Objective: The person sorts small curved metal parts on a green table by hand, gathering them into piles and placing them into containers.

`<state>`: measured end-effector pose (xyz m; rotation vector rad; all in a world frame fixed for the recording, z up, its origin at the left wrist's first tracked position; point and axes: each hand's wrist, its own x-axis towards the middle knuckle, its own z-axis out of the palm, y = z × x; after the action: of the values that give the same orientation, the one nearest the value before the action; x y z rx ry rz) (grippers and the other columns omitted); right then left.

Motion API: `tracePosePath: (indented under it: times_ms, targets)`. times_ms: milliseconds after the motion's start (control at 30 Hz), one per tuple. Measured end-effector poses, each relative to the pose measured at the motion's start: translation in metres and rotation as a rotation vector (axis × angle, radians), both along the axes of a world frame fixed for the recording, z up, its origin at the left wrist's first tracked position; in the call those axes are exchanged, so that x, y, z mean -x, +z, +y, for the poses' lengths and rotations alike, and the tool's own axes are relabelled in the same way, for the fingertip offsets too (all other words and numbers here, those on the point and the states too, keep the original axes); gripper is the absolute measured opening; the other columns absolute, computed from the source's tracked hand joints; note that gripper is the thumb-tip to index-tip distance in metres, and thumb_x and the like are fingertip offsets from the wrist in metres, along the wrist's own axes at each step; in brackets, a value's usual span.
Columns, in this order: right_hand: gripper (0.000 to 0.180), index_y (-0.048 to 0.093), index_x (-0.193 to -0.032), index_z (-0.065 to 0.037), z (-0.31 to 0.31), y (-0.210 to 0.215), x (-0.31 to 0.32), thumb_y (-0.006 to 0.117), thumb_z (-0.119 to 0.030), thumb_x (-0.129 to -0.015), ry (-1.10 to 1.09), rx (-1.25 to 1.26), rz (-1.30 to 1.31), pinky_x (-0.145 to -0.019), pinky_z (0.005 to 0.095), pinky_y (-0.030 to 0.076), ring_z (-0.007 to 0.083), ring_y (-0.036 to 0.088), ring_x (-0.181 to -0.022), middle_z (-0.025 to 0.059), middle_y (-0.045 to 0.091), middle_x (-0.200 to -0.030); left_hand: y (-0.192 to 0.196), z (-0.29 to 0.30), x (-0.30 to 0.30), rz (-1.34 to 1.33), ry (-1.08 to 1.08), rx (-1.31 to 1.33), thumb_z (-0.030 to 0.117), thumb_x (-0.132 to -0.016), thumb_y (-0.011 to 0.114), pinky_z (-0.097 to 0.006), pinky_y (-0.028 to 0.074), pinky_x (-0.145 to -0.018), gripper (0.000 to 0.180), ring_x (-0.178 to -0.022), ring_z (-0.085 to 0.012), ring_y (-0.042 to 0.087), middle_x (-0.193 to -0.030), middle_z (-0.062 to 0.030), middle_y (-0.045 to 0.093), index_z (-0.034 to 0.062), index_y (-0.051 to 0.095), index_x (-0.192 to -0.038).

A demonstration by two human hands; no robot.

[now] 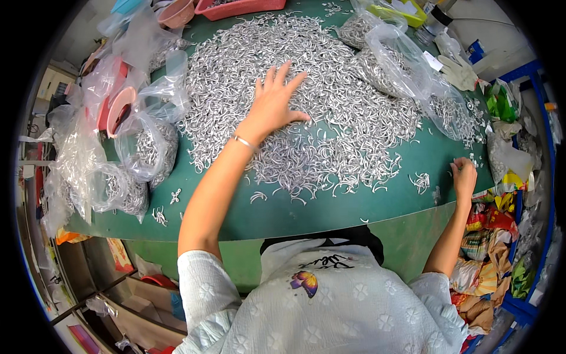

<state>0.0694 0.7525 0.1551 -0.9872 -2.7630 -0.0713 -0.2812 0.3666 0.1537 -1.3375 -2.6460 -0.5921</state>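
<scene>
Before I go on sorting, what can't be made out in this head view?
- Right hand at the table edge: fingers curl inward, so anything held is hidden.
- Left hand lies flat on the metal hook pile, covering the pieces beneath.
- Single hooks: too small to check their shape.
- Clear bags: crinkled plastic blurs contents.
- Red tray: cut by the top edge.

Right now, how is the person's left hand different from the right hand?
The left hand lies flat with fingers spread on the big heap of small silver metal hooks; the right hand is curled, fingers pinched together, at the green table's right edge, away from the heap. The left arm stretches far forward; the right arm stays close by the side. The left wrist wears a thin bracelet; the right wrist shows none. Both are bare.
</scene>
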Motion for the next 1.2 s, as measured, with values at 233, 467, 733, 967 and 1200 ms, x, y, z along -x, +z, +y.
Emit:
tracePosePath:
  times_ms: [233,467,733,967,1200]
  targets:
    - [0.056,0.055,-0.128,-0.006,-0.15,0.011,0.125,0.077,-0.019,-0.077,0.686,0.409,0.186,-0.107,0.0445,0.035,0.036,0.043,-0.128,0.0155,0.049,-0.136,-0.018,-0.009,0.015,-0.031,-0.07,0.046,0.025,-0.069,0.08,-0.048,0.04,-0.105,0.077,-0.13,-0.0373,0.041,-0.136,-0.013,0.048,0.0173,0.048,-0.138]
    - [0.065,0.054,-0.131,-0.009,-0.191,-0.023,0.193,0.071,-0.045,-0.08,0.828,0.167,0.11,-0.111,0.0542,0.026,0.0403,0.035,-0.134,0.018,0.043,-0.141,-0.013,-0.005,0.014,0.049,-0.13,0.051,0.016,-0.071,0.075,-0.047,0.043,-0.101,0.068,-0.123,-0.036,0.045,-0.13,-0.012,0.05,0.0118,0.049,-0.133]
    - [0.064,0.055,-0.129,-0.008,-0.204,-0.005,0.144,0.072,-0.046,-0.08,0.994,0.502,-0.009,-0.11,0.0543,0.026,0.0376,0.034,-0.135,0.0166,0.045,-0.137,-0.011,-0.016,0.009,-0.006,-0.081,0.074,0.013,-0.067,0.073,-0.046,0.043,-0.1,0.069,-0.121,-0.0356,0.046,-0.13,-0.0109,0.049,0.0117,0.05,-0.131]
    - [0.077,0.05,-0.131,0.002,-0.199,-0.023,0.194,0.069,-0.053,-0.081,0.769,0.229,0.111,-0.111,0.052,0.025,0.0435,0.033,-0.135,0.0262,0.04,-0.141,-0.019,-0.012,0.012,0.007,-0.048,0.064,0.013,-0.071,0.072,-0.048,0.041,-0.102,0.069,-0.126,-0.0375,0.042,-0.137,-0.0124,0.046,0.0106,0.047,-0.135]
    - [0.074,0.049,-0.134,-0.006,-0.228,-0.013,0.163,0.076,-0.044,-0.076,1.001,0.365,0.011,-0.112,0.0542,0.025,0.0378,0.036,-0.134,0.0206,0.04,-0.141,-0.017,-0.02,0.009,0.018,-0.091,-0.01,0.007,-0.068,0.067,-0.044,0.04,-0.098,0.057,-0.121,-0.0338,0.046,-0.126,-0.0113,0.051,0.0067,0.05,-0.122]
